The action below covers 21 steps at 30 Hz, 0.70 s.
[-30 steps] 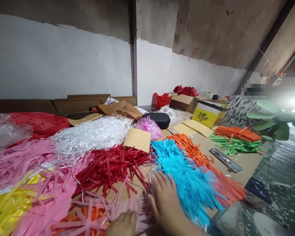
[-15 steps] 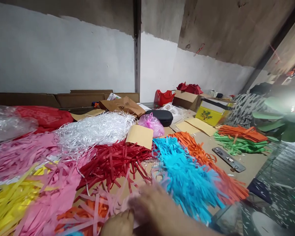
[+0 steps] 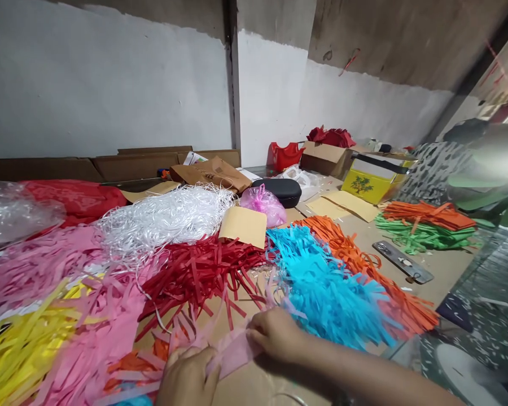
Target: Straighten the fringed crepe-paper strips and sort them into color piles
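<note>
A piece of pink fringed paper (image 3: 233, 354) stretches between my two hands, low over the cardboard. My right hand (image 3: 275, 334) pinches its right end, with thin pink strips spreading out above the fingers. At its left end my left hand (image 3: 188, 375) grips it between thumb and fingers. Red fringed strips (image 3: 198, 276) lie just beyond my hands. To the right of them sits a blue fringed pile (image 3: 322, 287). Beside my left hand are orange strips (image 3: 131, 363) and pink fringe (image 3: 97, 338). The lower part of my left hand is cut off by the frame.
White string (image 3: 169, 217) lies heaped behind the red strips, near a pink plastic bag (image 3: 262, 204) and a black case (image 3: 281, 192). A phone (image 3: 402, 262) rests at the right, before green and orange bundles (image 3: 427, 225). Yellow strips (image 3: 25, 344) fill the left.
My hands were close together and blurred. Now they are further apart, the right one moved up and right, with the pink paper spread between them. The view has shifted slightly.
</note>
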### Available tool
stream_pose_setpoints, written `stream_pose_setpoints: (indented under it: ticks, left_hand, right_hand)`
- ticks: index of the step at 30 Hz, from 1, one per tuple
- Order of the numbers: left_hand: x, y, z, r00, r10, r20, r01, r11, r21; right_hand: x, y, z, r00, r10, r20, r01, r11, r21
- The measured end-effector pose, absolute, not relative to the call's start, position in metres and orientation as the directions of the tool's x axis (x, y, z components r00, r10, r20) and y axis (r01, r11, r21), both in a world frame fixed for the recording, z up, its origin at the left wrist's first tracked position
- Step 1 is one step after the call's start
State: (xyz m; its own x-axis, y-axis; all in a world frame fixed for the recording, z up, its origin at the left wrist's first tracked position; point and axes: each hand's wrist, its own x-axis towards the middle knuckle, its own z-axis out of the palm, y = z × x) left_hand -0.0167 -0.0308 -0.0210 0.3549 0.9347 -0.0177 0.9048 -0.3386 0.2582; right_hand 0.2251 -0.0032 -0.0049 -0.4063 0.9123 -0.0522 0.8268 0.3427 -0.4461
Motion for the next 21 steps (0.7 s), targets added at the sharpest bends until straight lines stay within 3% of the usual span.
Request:
stream_pose_setpoints:
  ticks: [5,8,21]
  left_hand:
    - [-0.008,-0.034,-0.015,0.323,0.947,-0.005,0.925,-0.314,0.212]
    - [-0.007,-0.035,-0.014,0.305,0.949,-0.079,0.933,-0.280,0.227]
    - [0.003,-0.019,-0.007,0.222,0.962,-0.157,0.968,-0.199,0.153]
  right_hand:
    - [0.218,0.001,-0.005,-0.481,0.876,-0.022,0.793,0.424,-0.437]
    - [0.219,-0.001,-0.003,-0.520,0.854,-0.013,0.770,0.462,-0.440]
    - [0.213,0.008,-0.005,-0.393,0.912,-0.122,0.847,0.307,-0.434]
